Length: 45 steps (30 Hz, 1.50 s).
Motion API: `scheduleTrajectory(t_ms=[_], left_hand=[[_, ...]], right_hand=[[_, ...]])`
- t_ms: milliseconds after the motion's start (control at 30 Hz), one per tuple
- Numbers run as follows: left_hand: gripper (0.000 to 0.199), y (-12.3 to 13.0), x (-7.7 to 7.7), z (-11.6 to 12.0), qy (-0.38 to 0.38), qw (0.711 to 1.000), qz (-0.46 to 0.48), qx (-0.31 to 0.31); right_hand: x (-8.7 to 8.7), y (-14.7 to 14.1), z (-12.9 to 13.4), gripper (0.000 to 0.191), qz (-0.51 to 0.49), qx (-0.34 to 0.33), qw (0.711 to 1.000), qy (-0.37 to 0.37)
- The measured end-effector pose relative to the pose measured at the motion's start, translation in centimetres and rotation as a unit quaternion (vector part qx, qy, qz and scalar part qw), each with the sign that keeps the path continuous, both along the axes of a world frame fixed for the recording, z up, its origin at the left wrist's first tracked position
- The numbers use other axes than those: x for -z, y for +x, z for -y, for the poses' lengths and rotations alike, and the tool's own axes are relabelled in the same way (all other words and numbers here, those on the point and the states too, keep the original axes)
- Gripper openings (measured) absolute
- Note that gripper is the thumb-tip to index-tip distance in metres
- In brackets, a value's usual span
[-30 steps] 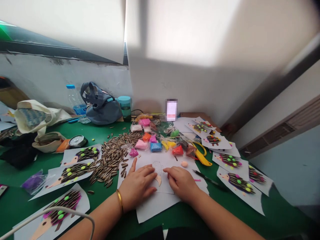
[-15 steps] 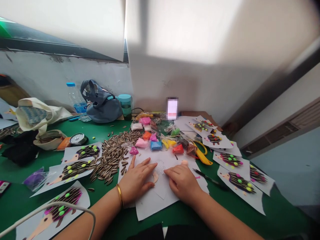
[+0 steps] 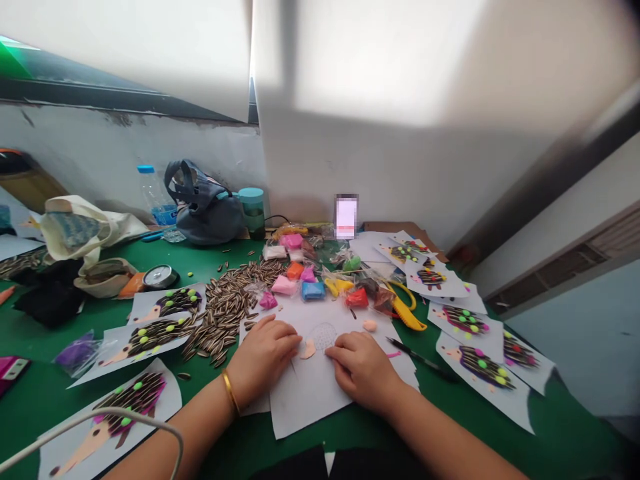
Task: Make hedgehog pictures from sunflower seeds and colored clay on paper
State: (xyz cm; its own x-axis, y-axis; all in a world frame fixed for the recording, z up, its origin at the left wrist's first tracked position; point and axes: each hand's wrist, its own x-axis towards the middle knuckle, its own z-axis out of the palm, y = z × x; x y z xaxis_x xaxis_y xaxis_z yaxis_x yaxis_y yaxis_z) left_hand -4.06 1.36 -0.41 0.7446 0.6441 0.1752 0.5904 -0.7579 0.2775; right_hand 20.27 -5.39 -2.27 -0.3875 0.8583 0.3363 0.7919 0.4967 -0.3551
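Observation:
White paper [image 3: 313, 407] lies in front of me, with a round pencil drawing [image 3: 325, 337] on it. A flat peach clay piece [image 3: 307, 350] sits at the drawing's left side. My left hand [image 3: 265, 357] rests on the paper left of that piece, fingers bent and drawn together, its fingertips near the clay; what they hold, if anything, is hidden. Right of the drawing, my right hand [image 3: 363, 370] has its fingers curled together on the paper, and nothing can be made out in them. A peach clay lump [image 3: 369, 325] lies just beyond it.
Sunflower seeds [image 3: 225, 307] are heaped at the left. Bagged clay [image 3: 313, 290] and yellow scissors [image 3: 407, 313] lie beyond the paper. A black pen [image 3: 420, 357] is at the right. Hedgehog pictures [image 3: 480, 367] flank both sides. A cable [image 3: 100, 412] crosses the lower left.
My left hand has drawn its spread fingers together and shifted slightly left, uncovering more of the peach piece and drawing. My right hand has barely moved. The view has shifted slightly.

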Motion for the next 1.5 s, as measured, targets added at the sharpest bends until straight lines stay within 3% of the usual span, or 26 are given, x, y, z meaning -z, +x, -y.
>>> scheduleTrajectory(t_ms=[267, 567, 800, 900, 1000, 1167, 1333, 1500], left_hand=[[0.032, 0.7, 0.0, 1.9, 0.007, 0.999, -0.043, 0.029], [0.043, -0.5, 0.6, 2.7, 0.039, 0.996, -0.048, 0.06], [0.038, -0.8, 0.8, 2.6, 0.018, 0.999, -0.017, 0.023], [0.038, -0.7, 0.7, 2.5, 0.0, 1.0, -0.018, 0.017], [0.036, -0.7, 0.8, 2.4, -0.011, 1.0, -0.015, 0.017], [0.032, -0.6, 0.9, 2.4, -0.002, 1.0, 0.008, 0.013], [0.033, -1.1, 0.5, 2.5, 0.001, 1.0, 0.02, 0.017], [0.028, -2.0, 0.6, 3.1, 0.022, 0.998, 0.019, 0.052]], right_hand=[[0.2, 0.0, -0.1, 0.026, -0.016, 0.001, 1.0, -0.027], [0.2, 0.2, -0.2, 0.025, -0.011, -0.001, 1.0, -0.03], [0.1, 0.1, 0.0, 0.025, -0.014, -0.01, 1.0, -0.017], [-0.7, 1.1, -0.3, 0.025, -0.039, 0.0, 0.999, -0.012], [-2.0, 3.8, -0.4, 0.02, -0.044, 0.057, 0.997, -0.02], [-2.7, 7.8, 0.7, 0.012, 0.097, 0.07, 0.989, -0.082], [-1.4, 7.4, 1.2, 0.012, 0.254, 0.041, 0.966, -0.021], [-2.1, 7.0, 0.6, 0.012, 0.248, 0.063, 0.967, 0.012]])
